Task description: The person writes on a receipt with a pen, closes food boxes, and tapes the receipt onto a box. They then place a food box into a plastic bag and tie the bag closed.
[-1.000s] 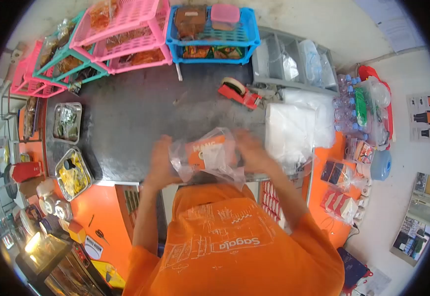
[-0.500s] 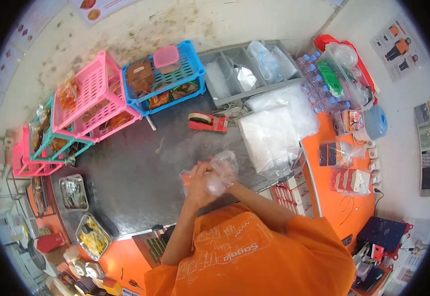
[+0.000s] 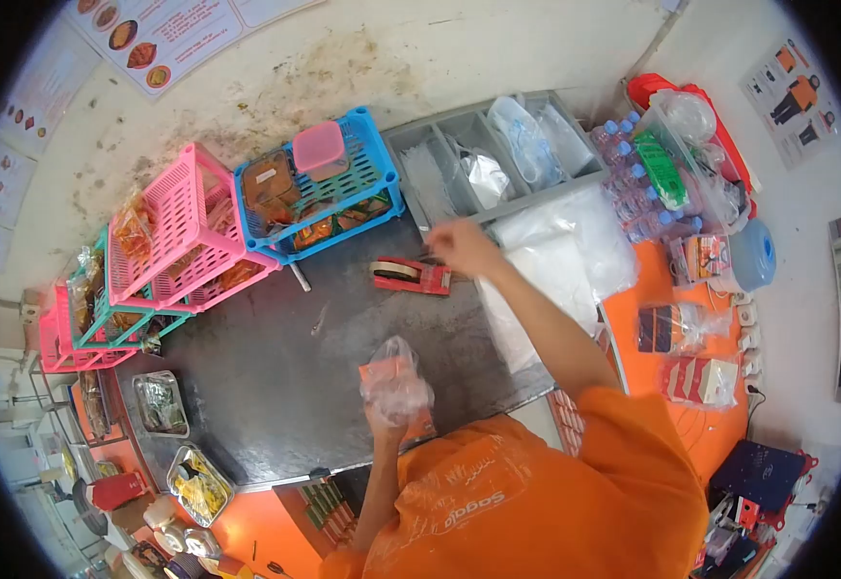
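Observation:
My left hand (image 3: 386,423) is closed round the lower part of a clear plastic bag (image 3: 399,391) with something orange in it, over the dark counter near its front edge. The bag's top is bunched up, and its contents are hard to make out. Further back, a red tape dispenser (image 3: 409,277) with a roll of tape lies on the counter. My right hand (image 3: 464,248) reaches to the dispenser's right end, its fingers drawn together. Whether tape is pinched between them is too small to see.
Pink (image 3: 171,227) and blue (image 3: 319,193) baskets with packed food line the wall. A grey divided tray (image 3: 483,214) stands behind white plastic bags (image 3: 570,241). Water bottles (image 3: 633,193) are at the right. Two foil trays, one with yellow food (image 3: 200,484), sit at the left.
My right hand has left the bag and moved back to the tape dispenser. My left hand keeps hold of the bag, now slightly lower in view. The head view has shifted a little.

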Demonstrator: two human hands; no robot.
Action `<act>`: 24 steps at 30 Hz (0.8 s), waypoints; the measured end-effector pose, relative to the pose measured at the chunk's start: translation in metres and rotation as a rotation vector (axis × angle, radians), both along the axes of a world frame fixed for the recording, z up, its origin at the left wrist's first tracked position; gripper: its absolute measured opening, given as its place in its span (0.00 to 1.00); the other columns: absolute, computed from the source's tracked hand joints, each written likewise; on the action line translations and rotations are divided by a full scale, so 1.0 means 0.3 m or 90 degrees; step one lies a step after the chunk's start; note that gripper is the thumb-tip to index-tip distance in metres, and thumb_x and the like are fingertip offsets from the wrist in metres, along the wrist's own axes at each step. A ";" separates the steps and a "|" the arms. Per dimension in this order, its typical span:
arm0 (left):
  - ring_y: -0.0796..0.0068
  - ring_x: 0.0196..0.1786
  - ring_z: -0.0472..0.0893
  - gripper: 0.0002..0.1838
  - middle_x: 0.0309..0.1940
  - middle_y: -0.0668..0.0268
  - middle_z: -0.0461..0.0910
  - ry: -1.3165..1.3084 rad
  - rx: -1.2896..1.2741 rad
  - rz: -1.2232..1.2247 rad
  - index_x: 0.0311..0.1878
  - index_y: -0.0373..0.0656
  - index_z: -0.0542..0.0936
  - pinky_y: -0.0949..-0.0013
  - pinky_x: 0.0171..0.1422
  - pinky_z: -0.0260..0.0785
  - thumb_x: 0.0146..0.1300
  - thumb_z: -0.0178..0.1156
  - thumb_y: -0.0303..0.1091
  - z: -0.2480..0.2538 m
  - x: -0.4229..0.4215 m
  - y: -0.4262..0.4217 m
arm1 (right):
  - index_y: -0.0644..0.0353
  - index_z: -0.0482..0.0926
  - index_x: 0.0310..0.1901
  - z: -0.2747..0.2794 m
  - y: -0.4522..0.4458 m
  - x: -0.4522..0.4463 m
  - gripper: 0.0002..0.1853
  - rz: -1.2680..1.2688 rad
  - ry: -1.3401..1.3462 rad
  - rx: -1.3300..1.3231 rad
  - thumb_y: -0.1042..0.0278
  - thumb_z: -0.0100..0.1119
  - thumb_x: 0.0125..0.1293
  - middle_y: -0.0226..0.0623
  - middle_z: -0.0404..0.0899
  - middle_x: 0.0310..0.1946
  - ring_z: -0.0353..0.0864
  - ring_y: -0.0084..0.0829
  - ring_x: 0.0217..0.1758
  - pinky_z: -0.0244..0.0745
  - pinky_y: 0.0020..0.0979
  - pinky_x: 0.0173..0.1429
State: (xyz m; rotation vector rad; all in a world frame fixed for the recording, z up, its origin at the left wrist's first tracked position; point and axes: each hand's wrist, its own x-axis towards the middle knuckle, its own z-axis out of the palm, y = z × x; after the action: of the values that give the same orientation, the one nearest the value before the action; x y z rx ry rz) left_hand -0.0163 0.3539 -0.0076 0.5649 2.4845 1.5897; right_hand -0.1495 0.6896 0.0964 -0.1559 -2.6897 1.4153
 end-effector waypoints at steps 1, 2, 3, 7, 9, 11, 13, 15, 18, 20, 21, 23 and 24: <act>0.65 0.43 0.82 0.18 0.39 0.61 0.83 0.004 -0.002 0.006 0.40 0.41 0.82 0.64 0.50 0.73 0.59 0.62 0.47 0.006 0.007 0.000 | 0.63 0.83 0.38 -0.041 0.094 -0.112 0.10 -0.026 -0.049 0.105 0.70 0.59 0.55 0.47 0.85 0.34 0.85 0.38 0.37 0.76 0.38 0.41; 0.64 0.41 0.82 0.17 0.37 0.61 0.83 -0.101 0.121 0.084 0.40 0.41 0.82 0.64 0.48 0.73 0.57 0.63 0.46 0.009 0.013 0.003 | 0.63 0.83 0.38 -0.163 0.159 -0.239 0.11 -0.077 -0.106 0.188 0.69 0.60 0.54 0.48 0.84 0.36 0.85 0.42 0.40 0.77 0.41 0.44; 0.62 0.39 0.82 0.16 0.36 0.61 0.83 -0.206 0.245 0.160 0.40 0.41 0.82 0.63 0.47 0.73 0.56 0.65 0.44 0.014 0.025 0.003 | 0.63 0.84 0.39 -0.269 0.192 -0.318 0.12 -0.129 -0.164 0.270 0.68 0.61 0.54 0.50 0.84 0.39 0.85 0.45 0.42 0.78 0.43 0.46; 0.61 0.37 0.83 0.14 0.34 0.62 0.84 -0.046 0.090 0.195 0.39 0.41 0.83 0.62 0.43 0.74 0.57 0.65 0.41 0.066 0.074 -0.032 | 0.66 0.83 0.39 -0.320 0.137 -0.358 0.14 -0.118 -0.225 0.338 0.67 0.62 0.54 0.54 0.83 0.40 0.83 0.51 0.47 0.78 0.46 0.52; 0.63 0.39 0.83 0.10 0.37 0.62 0.84 -0.033 -0.013 0.163 0.40 0.41 0.82 0.62 0.43 0.74 0.56 0.63 0.35 0.118 0.092 -0.051 | 0.69 0.82 0.38 -0.287 0.124 -0.359 0.15 -0.206 -0.229 0.309 0.65 0.64 0.55 0.57 0.82 0.40 0.81 0.53 0.51 0.77 0.43 0.56; 0.66 0.42 0.82 0.10 0.38 0.62 0.84 -0.137 0.180 0.208 0.43 0.41 0.81 0.64 0.43 0.74 0.57 0.58 0.27 0.196 0.099 -0.017 | 0.69 0.82 0.38 -0.249 0.146 -0.351 0.16 -0.194 -0.240 0.285 0.64 0.65 0.54 0.57 0.82 0.40 0.81 0.53 0.50 0.78 0.44 0.55; 0.67 0.38 0.82 0.12 0.36 0.62 0.84 -0.157 0.044 0.199 0.42 0.39 0.81 0.64 0.42 0.74 0.58 0.52 0.23 0.217 0.106 -0.027 | 0.69 0.82 0.39 -0.264 0.176 -0.321 0.17 -0.190 -0.255 0.258 0.63 0.65 0.54 0.57 0.82 0.40 0.82 0.53 0.50 0.78 0.44 0.54; 0.71 0.31 0.80 0.11 0.33 0.61 0.83 -0.160 0.084 0.206 0.43 0.37 0.80 0.69 0.35 0.72 0.64 0.49 0.24 0.257 0.089 0.010 | 0.71 0.82 0.38 -0.273 0.224 -0.305 0.18 -0.037 -0.076 0.319 0.61 0.65 0.55 0.56 0.83 0.36 0.83 0.53 0.44 0.80 0.42 0.49; 0.83 0.30 0.74 0.13 0.34 0.63 0.80 -0.229 0.196 0.212 0.48 0.38 0.76 0.77 0.27 0.63 0.74 0.50 0.39 0.269 0.069 0.028 | 0.69 0.83 0.34 -0.241 0.245 -0.278 0.13 -0.101 -0.020 0.208 0.65 0.65 0.55 0.51 0.84 0.30 0.85 0.46 0.36 0.81 0.38 0.43; 0.83 0.28 0.72 0.12 0.32 0.65 0.79 -0.249 0.245 0.248 0.48 0.40 0.76 0.77 0.28 0.63 0.74 0.50 0.38 0.222 0.056 0.021 | 0.66 0.84 0.33 -0.207 0.252 -0.256 0.11 -0.155 -0.070 0.043 0.66 0.65 0.53 0.50 0.84 0.29 0.85 0.45 0.35 0.80 0.37 0.42; 0.83 0.28 0.72 0.12 0.32 0.65 0.79 -0.246 0.251 0.245 0.48 0.40 0.76 0.77 0.28 0.63 0.74 0.50 0.38 0.219 0.053 0.025 | 0.64 0.85 0.32 -0.182 0.253 -0.241 0.09 -0.203 -0.124 -0.127 0.68 0.65 0.51 0.49 0.84 0.29 0.85 0.44 0.35 0.80 0.36 0.41; 0.81 0.25 0.72 0.06 0.31 0.64 0.79 -0.257 0.316 0.280 0.41 0.38 0.77 0.76 0.29 0.65 0.69 0.50 0.26 0.214 0.051 0.027 | 0.63 0.85 0.31 -0.146 0.254 -0.206 0.08 -0.217 -0.091 -0.141 0.69 0.65 0.51 0.46 0.84 0.27 0.86 0.42 0.33 0.80 0.36 0.41; 0.81 0.25 0.72 0.06 0.31 0.64 0.79 -0.255 0.321 0.282 0.41 0.38 0.77 0.76 0.29 0.65 0.69 0.50 0.26 0.210 0.052 0.021 | 0.62 0.85 0.31 -0.129 0.255 -0.199 0.07 -0.230 -0.060 -0.158 0.70 0.64 0.51 0.43 0.85 0.26 0.86 0.39 0.32 0.79 0.36 0.41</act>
State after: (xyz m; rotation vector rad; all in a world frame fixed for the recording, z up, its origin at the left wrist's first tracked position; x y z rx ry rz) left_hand -0.0008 0.3603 0.0554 -0.2736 1.9924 2.2409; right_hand -0.2092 0.7663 0.0576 -0.7033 -2.3776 1.6436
